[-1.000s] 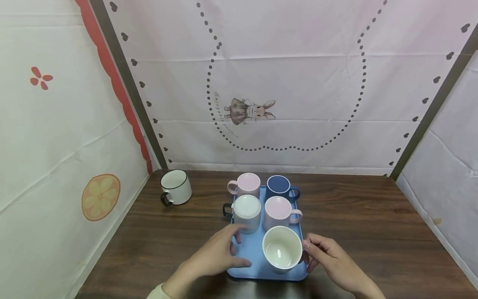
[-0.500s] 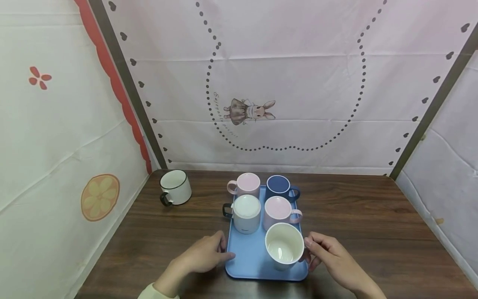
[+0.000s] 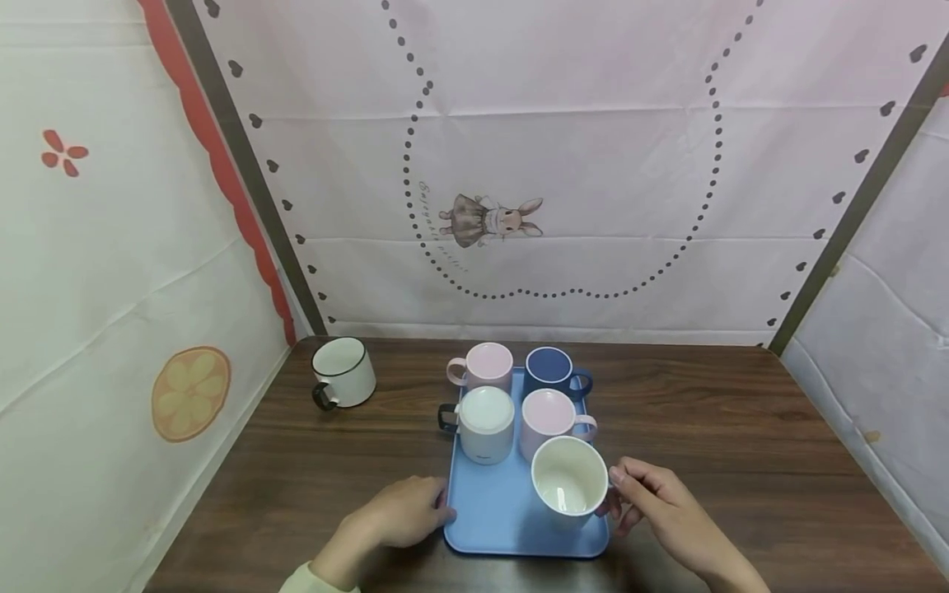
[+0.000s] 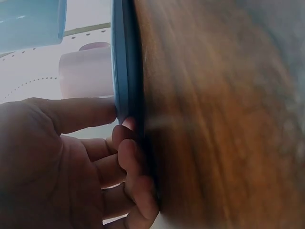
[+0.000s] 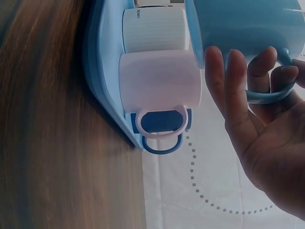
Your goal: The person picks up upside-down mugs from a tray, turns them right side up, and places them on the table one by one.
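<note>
My right hand (image 3: 667,511) pinches the handle of a mug with a cream inside (image 3: 569,478), held above the front right of a blue tray (image 3: 489,519). In the right wrist view that mug (image 5: 252,28) looks light blue, raised off the tray, with fingers of the hand (image 5: 267,138) through and around its handle. My left hand (image 3: 400,515) grips the tray's left edge near the front; in the left wrist view its thumb and fingers (image 4: 131,157) pinch the tray rim (image 4: 126,62).
On the tray stand a white mug with a black handle (image 3: 486,424), two pink mugs (image 3: 549,416) (image 3: 489,364) and a dark blue mug (image 3: 549,366). A white black-rimmed mug (image 3: 348,379) stands at the table's back left. Patterned cloth (image 3: 578,165) hangs behind.
My left hand has moved left, off the area beside the white mug, and taken hold of the tray's edge. The held mug has shifted slightly right and back in my right hand.
</note>
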The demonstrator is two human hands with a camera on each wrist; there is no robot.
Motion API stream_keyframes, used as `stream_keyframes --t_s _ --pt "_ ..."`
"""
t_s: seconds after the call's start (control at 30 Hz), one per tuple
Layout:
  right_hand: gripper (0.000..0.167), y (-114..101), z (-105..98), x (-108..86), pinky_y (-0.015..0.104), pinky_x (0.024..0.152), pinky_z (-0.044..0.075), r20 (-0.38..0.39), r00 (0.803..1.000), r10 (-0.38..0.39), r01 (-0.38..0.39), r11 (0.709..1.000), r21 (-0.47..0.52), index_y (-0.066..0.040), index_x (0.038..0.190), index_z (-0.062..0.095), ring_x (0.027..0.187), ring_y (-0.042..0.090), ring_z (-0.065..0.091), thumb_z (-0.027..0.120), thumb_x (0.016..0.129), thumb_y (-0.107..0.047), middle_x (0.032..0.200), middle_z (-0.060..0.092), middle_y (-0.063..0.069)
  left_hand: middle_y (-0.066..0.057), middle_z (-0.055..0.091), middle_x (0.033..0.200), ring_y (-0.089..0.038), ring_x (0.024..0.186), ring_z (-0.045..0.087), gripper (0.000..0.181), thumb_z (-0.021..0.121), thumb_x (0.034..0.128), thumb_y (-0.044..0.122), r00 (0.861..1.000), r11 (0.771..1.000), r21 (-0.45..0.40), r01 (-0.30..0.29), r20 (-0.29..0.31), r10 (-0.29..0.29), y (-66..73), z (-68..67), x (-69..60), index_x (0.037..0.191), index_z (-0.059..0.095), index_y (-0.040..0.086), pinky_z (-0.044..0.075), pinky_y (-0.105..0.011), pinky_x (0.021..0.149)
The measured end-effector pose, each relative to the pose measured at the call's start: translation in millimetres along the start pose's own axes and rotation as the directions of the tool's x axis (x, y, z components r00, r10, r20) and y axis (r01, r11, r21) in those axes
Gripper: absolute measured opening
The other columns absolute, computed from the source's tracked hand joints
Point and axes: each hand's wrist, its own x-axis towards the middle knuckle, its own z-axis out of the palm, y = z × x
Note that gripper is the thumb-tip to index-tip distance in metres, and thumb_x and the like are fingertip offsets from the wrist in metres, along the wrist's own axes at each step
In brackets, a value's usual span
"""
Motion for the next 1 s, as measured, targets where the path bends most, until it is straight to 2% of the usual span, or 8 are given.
stream_keyframes --t_s 0.13,0.27,0.4,0.5,0.73,0.87,1.0 --pt "0.031 0.8 -2.9 -0.7 0.043 0.063 0.063 -0.032 0.999 0.005 -0.005 1.0 -0.007 0.005 0.096 0.059 0.081 0.014 0.073 0.037 0.112 -0.009 0.086 0.065 0.014 0.005 0.052 0.067 -0.012 0.059 0.047 0.024 0.067 0.0973 0.028 1.0 1.0 -0.008 0.0 0.015 0.0 -1.0 0.7 0.1 0.079 0.055 0.018 0.035 -0.028 0.051" --pt "0.032 0.8 -6.5 -1.9 0.043 0.063 0.063 -0.065 0.998 0.015 -0.016 1.0 -0.012 0.005 0.095 0.059 0.084 0.015 0.075 0.037 0.112 -0.01 0.085 0.066 0.009 0.004 0.053 0.067 -0.013 0.059 0.048 0.022 0.067 0.0971 0.027 0.999 1.0 -0.013 0.009 0.031 -0.009 -1.3 0.4 0.2 0.08 0.056 0.018 0.036 -0.029 0.051" --pt "0.034 1.1 -11.4 -2.8 0.042 0.063 0.063 -0.092 0.996 0.019 -0.02 1.0 -0.014 0.006 0.094 0.058 0.085 0.017 0.076 0.035 0.113 -0.01 0.086 0.069 0.01 0.003 0.053 0.067 -0.013 0.059 0.049 0.021 0.066 0.0969 0.026 0.999 1.0 -0.012 0.018 0.036 -0.018 -1.5 0.6 1.2 0.08 0.056 0.017 0.036 -0.029 0.051" --pt "0.034 1.1 -17.4 -4.7 0.041 0.063 0.062 -0.114 0.993 0.011 -0.014 1.0 -0.022 0.006 0.093 0.057 0.086 0.018 0.076 0.035 0.113 -0.009 0.086 0.069 0.01 0.003 0.053 0.068 -0.013 0.059 0.048 0.021 0.066 0.0968 0.027 0.999 1.0 0.0 0.022 0.036 -0.022 -1.7 1.6 2.6 0.081 0.056 0.018 0.037 -0.029 0.052" --pt "0.031 -2.4 -35.3 -9.1 0.039 0.063 0.062 -0.173 0.985 0.03 -0.039 0.998 -0.053 0.006 0.097 0.057 0.087 0.016 0.074 0.036 0.113 -0.011 0.085 0.066 0.001 0.003 0.053 0.068 -0.014 0.06 0.049 0.021 0.066 0.0966 0.027 0.999 0.999 0.018 0.031 0.029 -0.032 -2.4 2.8 2.4 0.081 0.055 0.019 0.037 -0.03 0.052" --pt "0.031 -3.1 -44.0 -11.2 0.038 0.063 0.062 -0.219 0.974 0.053 -0.065 0.997 -0.049 0.005 0.099 0.058 0.089 0.016 0.075 0.037 0.113 -0.013 0.085 0.065 0.001 0.003 0.053 0.068 -0.014 0.059 0.049 0.021 0.066 0.0964 0.027 0.999 0.999 0.015 0.03 0.028 -0.031 -1.8 2.6 1.7 0.081 0.055 0.019 0.037 -0.03 0.052" --pt "0.032 -1.9 -51.9 -11.8 0.037 0.062 0.061 -0.293 0.951 0.099 -0.111 0.994 -0.023 0.003 0.1 0.06 0.09 0.016 0.076 0.039 0.113 -0.016 0.082 0.063 -0.002 0.004 0.053 0.067 -0.013 0.059 0.048 0.02 0.065 0.0961 0.026 0.999 1.0 0.006 0.028 0.029 -0.028 -1.9 3.2 1.7 0.081 0.055 0.019 0.037 -0.029 0.051"
